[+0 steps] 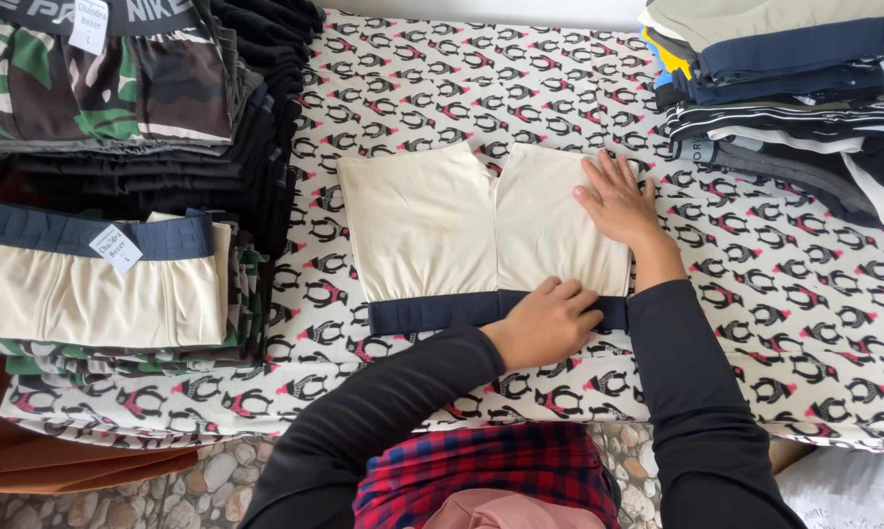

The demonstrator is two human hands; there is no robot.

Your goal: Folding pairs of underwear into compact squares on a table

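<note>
Underwear in cream fabric with a navy waistband [481, 235] lies flat at the centre of the frame on a cloth printed with penguins [755, 294], waistband toward the wearer of the camera and legs pointing to the top of the frame. It is smoothed out and seemingly unfolded as yet, so by my judgement the folding of this piece is only at its start. The left hand [549, 323] presses on the waistband near its middle, fingers curled loosely over the band rather than clenched around it; whether it pinches the fabric I cannot tell. The right hand [618, 196] lies open and flat on the right leg, palm down, grasping nothing. At the left edge sits a folded cream pair with a paper tag [89, 274] atop camouflage pieces, and in the upper left a tall dark stack [167, 127] topped by a camouflage pair. In the upper right rests another pile of folded garments [785, 78], blue, striped and grey.
</note>
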